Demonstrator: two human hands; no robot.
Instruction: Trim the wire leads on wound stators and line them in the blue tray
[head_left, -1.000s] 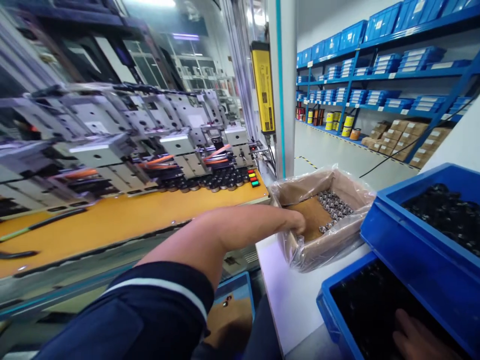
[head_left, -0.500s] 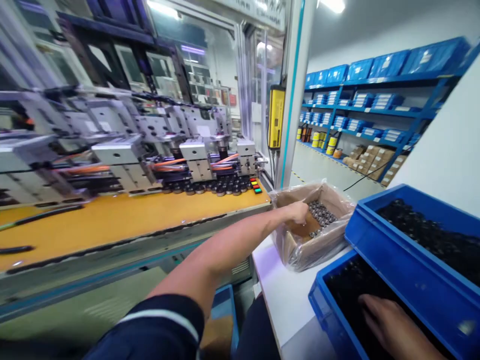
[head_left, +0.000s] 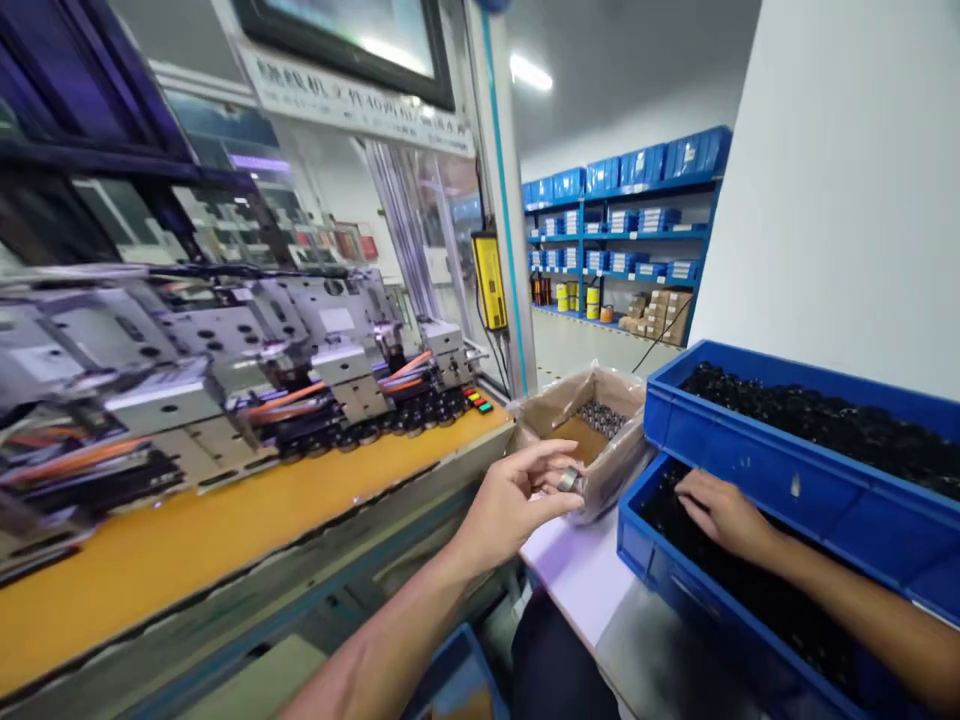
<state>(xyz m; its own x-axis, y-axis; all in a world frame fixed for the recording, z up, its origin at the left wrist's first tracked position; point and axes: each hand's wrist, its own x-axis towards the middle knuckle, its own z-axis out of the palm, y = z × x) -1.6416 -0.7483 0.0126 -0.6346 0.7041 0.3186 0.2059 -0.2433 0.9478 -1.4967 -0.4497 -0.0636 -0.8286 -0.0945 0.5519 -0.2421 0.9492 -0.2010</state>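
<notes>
My left hand (head_left: 517, 500) is raised in front of the plastic-lined cardboard box (head_left: 615, 480), its fingers curled round a small silvery metal part (head_left: 570, 479). Similar metal parts (head_left: 604, 419) lie inside that box. My right hand (head_left: 716, 510) reaches into the lower blue bin (head_left: 637, 550), over small black parts (head_left: 664, 500). Its fingertips are low among them, and I cannot make out whether they hold one.
A second blue bin (head_left: 795, 480) of black parts sits behind the lower one. On the left, a machine (head_left: 352, 385) stands over an orange work surface (head_left: 300, 510), with a row of dark round parts (head_left: 367, 432). Blue shelving (head_left: 630, 190) rises in the background.
My left hand has come out of the cardboard box and now shows a metal part in its fingers. My right hand is still in the lower bin. The view has turned right.
</notes>
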